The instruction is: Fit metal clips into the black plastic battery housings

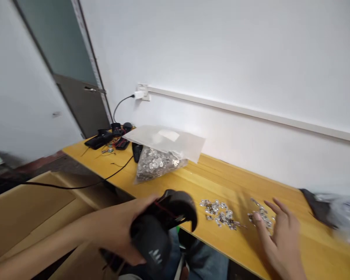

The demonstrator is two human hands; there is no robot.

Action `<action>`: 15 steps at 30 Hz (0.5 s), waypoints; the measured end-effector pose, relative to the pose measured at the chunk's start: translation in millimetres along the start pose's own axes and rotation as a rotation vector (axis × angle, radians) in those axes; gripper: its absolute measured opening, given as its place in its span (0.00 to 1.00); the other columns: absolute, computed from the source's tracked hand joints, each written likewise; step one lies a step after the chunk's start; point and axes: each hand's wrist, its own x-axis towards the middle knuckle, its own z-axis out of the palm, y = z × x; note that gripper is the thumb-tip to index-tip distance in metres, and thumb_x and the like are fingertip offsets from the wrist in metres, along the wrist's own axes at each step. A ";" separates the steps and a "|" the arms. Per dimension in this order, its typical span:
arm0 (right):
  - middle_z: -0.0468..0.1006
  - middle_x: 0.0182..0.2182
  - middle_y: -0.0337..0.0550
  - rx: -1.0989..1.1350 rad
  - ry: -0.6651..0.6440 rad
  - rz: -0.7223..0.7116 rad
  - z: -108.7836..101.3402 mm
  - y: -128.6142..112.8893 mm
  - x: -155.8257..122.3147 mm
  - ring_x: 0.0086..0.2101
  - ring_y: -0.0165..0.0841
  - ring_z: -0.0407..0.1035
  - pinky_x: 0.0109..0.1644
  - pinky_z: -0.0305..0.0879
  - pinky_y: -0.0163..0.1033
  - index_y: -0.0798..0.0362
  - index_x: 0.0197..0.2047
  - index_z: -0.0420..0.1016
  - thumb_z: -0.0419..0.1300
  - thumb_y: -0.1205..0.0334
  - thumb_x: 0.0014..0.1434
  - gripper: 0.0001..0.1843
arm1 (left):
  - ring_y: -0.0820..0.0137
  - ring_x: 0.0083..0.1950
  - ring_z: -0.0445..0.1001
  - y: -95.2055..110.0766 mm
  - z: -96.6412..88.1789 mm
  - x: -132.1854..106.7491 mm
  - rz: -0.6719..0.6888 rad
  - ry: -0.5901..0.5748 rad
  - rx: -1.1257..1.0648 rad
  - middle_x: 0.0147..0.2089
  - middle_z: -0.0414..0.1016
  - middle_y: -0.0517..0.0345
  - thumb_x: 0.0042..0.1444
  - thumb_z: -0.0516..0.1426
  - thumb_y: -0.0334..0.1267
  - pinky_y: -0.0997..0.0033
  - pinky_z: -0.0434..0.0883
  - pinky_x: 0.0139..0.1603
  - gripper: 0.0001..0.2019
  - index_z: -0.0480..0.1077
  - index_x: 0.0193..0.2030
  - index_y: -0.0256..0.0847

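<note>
Your left hand (116, 229) is closed around a black plastic housing (151, 237), with the thumb along its upper side and the fingers curled beneath it. You hold it in the air just off the near edge of the yellow wooden table (227, 182), over your jeans (204, 260). A thin red wire (163, 209) crosses the top of the housing, but you cannot tell exactly what the device is from this view. Your right hand (280, 241) is palm down and spread, holding nothing, with its fingers (272, 206) fanned out over a loose pile of small silver metal parts (261, 216). The thumb tip sits right at the edge of that pile, though you cannot tell whether it touches. A second loose pile of small silver metal parts (218, 214) lies just to the left, between your two hands. Farther back, a clear plastic bag (156, 165) packed with similar silver parts rests on the table, its flat top flap folded toward the wall. Beyond the bag lie more black housings (100, 140) among loose coloured wires. A black cable (119, 171) runs from that end over the table edge toward a cardboard box (32, 206) at your lower left. A white charger (139, 94) is plugged in on the wall, and a blurred dark item with plastic (338, 212) sits at the table's right end.
</note>
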 end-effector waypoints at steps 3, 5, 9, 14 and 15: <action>0.71 0.66 0.60 0.319 -0.028 0.066 -3.4 -23.8 17.2 0.66 0.60 0.66 0.68 0.61 0.72 0.48 0.65 0.70 0.51 0.30 0.67 0.37 | 0.52 0.51 0.82 53.2 29.5 63.0 0.174 -0.304 0.110 0.51 0.84 0.56 0.40 0.73 0.47 0.62 0.78 0.48 0.40 0.70 0.63 0.50; 0.71 0.67 0.57 0.579 -0.041 0.151 -1.5 -33.2 41.7 0.63 0.55 0.70 0.63 0.69 0.65 0.44 0.66 0.68 0.45 0.28 0.69 0.37 | 0.54 0.50 0.81 85.3 51.6 110.7 0.323 -0.274 0.188 0.51 0.82 0.53 0.46 0.70 0.49 0.63 0.75 0.45 0.37 0.67 0.63 0.46; 0.75 0.63 0.54 0.803 -0.012 0.295 20.6 -28.8 105.5 0.57 0.49 0.74 0.53 0.75 0.52 0.44 0.62 0.69 0.42 0.24 0.67 0.39 | 0.52 0.51 0.80 131.3 85.5 212.9 0.539 -0.191 0.477 0.56 0.79 0.42 0.46 0.69 0.47 0.60 0.74 0.45 0.42 0.61 0.67 0.40; 0.75 0.62 0.58 0.605 -0.004 0.365 71.8 8.2 153.9 0.60 0.48 0.69 0.62 0.69 0.53 0.52 0.62 0.68 0.49 0.26 0.65 0.41 | 0.47 0.53 0.79 143.4 98.1 307.9 0.493 -0.124 0.913 0.59 0.79 0.39 0.43 0.71 0.41 0.55 0.75 0.49 0.45 0.61 0.68 0.39; 0.75 0.61 0.61 0.514 -0.054 0.342 81.1 15.4 156.3 0.60 0.48 0.69 0.65 0.67 0.54 0.55 0.61 0.69 0.48 0.27 0.66 0.41 | 0.46 0.53 0.79 140.4 98.7 319.4 0.475 -0.117 0.943 0.59 0.79 0.37 0.42 0.71 0.40 0.54 0.76 0.50 0.45 0.61 0.68 0.38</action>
